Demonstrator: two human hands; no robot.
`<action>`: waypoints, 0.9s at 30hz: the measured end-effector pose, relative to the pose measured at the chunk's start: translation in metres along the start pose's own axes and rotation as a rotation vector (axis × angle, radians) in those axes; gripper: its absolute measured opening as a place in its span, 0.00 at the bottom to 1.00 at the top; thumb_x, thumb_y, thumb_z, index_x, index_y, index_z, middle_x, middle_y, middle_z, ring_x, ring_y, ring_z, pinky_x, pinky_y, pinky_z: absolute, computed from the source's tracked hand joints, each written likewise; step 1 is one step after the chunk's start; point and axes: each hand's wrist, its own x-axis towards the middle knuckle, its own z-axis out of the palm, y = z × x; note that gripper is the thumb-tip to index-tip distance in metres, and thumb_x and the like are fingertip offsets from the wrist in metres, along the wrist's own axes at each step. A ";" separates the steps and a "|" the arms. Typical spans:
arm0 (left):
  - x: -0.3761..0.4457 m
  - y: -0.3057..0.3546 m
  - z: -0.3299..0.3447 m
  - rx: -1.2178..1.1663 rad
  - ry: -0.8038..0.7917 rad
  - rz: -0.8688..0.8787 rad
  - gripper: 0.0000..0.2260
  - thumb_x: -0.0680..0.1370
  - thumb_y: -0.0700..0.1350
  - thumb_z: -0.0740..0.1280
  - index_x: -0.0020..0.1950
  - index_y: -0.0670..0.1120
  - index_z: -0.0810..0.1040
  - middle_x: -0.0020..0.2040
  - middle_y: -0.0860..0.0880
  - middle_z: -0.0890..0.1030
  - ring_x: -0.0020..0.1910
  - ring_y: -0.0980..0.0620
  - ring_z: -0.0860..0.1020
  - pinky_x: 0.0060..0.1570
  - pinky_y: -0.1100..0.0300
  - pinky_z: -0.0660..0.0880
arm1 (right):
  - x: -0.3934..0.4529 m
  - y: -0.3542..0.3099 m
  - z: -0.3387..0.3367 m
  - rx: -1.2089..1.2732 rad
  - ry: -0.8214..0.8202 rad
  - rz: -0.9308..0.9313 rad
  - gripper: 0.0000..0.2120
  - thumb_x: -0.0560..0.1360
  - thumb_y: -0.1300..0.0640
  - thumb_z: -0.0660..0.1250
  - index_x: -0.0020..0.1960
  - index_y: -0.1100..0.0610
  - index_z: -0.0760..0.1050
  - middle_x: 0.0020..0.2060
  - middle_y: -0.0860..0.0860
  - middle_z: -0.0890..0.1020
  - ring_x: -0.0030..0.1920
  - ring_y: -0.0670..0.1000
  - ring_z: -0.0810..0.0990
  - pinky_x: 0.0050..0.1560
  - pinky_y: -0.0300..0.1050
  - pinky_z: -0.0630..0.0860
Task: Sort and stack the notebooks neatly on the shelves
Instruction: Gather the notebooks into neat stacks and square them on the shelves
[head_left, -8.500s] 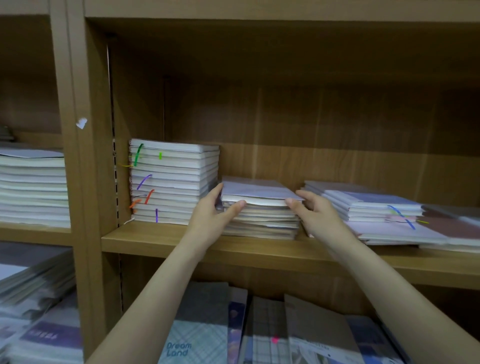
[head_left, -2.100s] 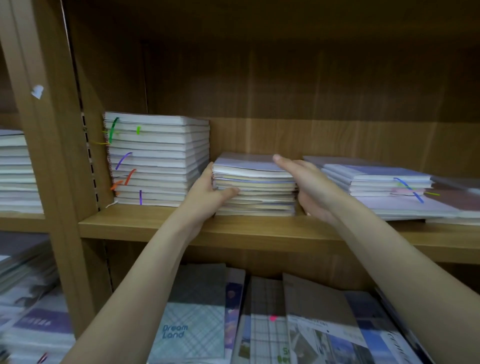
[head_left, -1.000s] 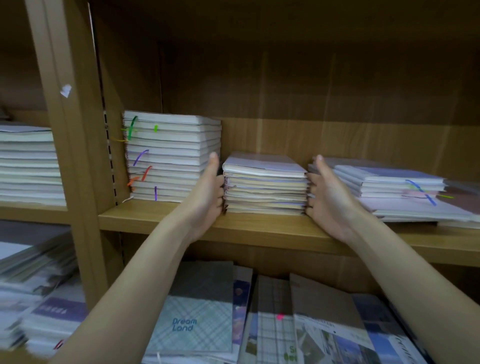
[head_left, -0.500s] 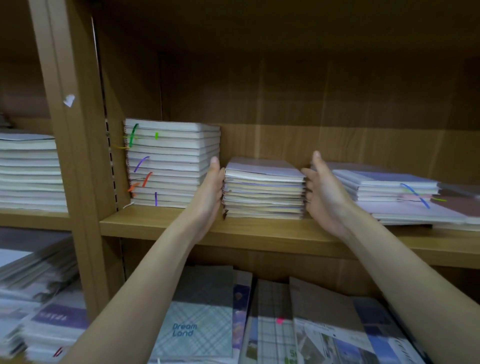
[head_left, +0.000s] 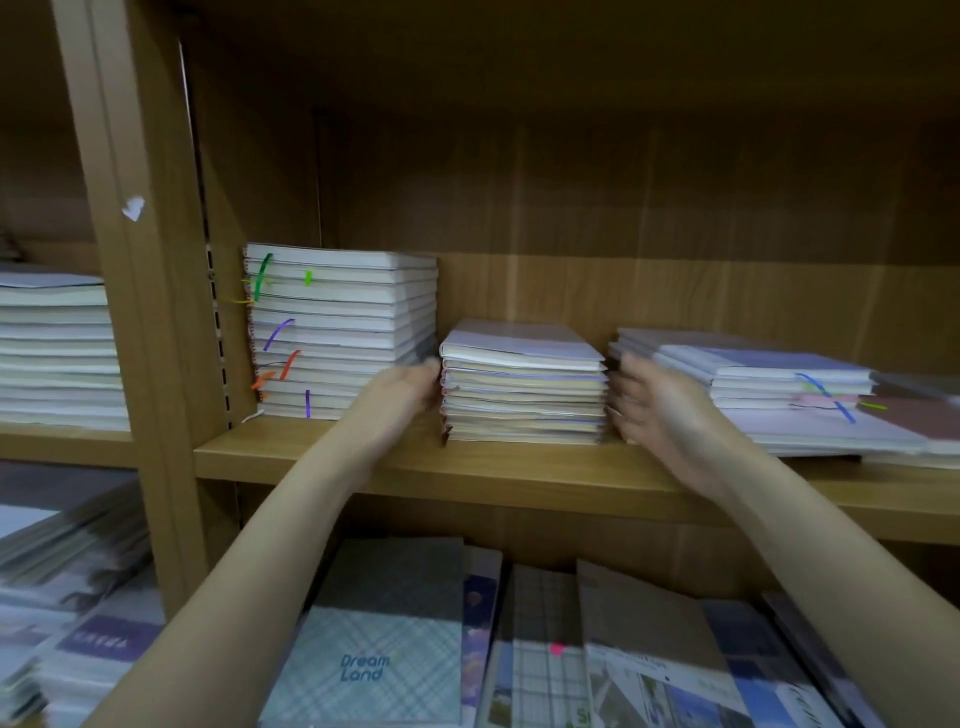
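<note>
Notebooks in the middle stack (head_left: 523, 387) lie squared on the wooden shelf (head_left: 467, 467), flanked by two hands. Fingers (head_left: 423, 376) of the left hand (head_left: 397, 402) are straight and together, their tips at the stack's left edge near its spiral bindings; they grasp nothing. Fingers (head_left: 631, 382) of the right hand (head_left: 662, 410) are loosely spread and blurred, just beside the stack's right edge; whether they touch it cannot be told, and they hold nothing. Both forearms reach in from the near side. Left of the middle stack stands a taller stack of notebooks (head_left: 343, 332) with coloured ribbon markers, against the upright panel (head_left: 150, 312). To the right lies a low, uneven pile of notebooks (head_left: 769, 389) with a blue ribbon. Another stack (head_left: 54, 348) occupies the far-left compartment. On the lower shelf, display notebooks lean face-up, one a plaid cover marked "Dream Land" (head_left: 371, 660).
</note>
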 end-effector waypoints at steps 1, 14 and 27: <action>0.001 -0.006 -0.003 0.175 0.014 0.013 0.08 0.80 0.45 0.59 0.51 0.48 0.78 0.47 0.49 0.79 0.53 0.50 0.75 0.51 0.59 0.69 | 0.001 0.004 -0.002 -0.174 0.041 -0.025 0.20 0.80 0.57 0.57 0.70 0.62 0.65 0.64 0.61 0.74 0.65 0.57 0.72 0.68 0.54 0.66; 0.009 -0.015 0.013 0.459 0.048 0.052 0.11 0.73 0.36 0.67 0.53 0.46 0.80 0.49 0.45 0.83 0.53 0.46 0.79 0.58 0.53 0.73 | 0.002 0.009 0.012 -0.987 0.167 -0.185 0.21 0.71 0.59 0.72 0.62 0.60 0.73 0.59 0.57 0.78 0.61 0.56 0.75 0.55 0.45 0.70; 0.014 -0.017 0.005 0.333 0.069 0.046 0.16 0.73 0.36 0.69 0.60 0.44 0.78 0.56 0.48 0.81 0.59 0.49 0.76 0.64 0.52 0.69 | 0.004 0.011 0.001 -0.666 0.057 -0.168 0.22 0.67 0.52 0.76 0.60 0.54 0.77 0.56 0.50 0.81 0.58 0.50 0.77 0.63 0.52 0.72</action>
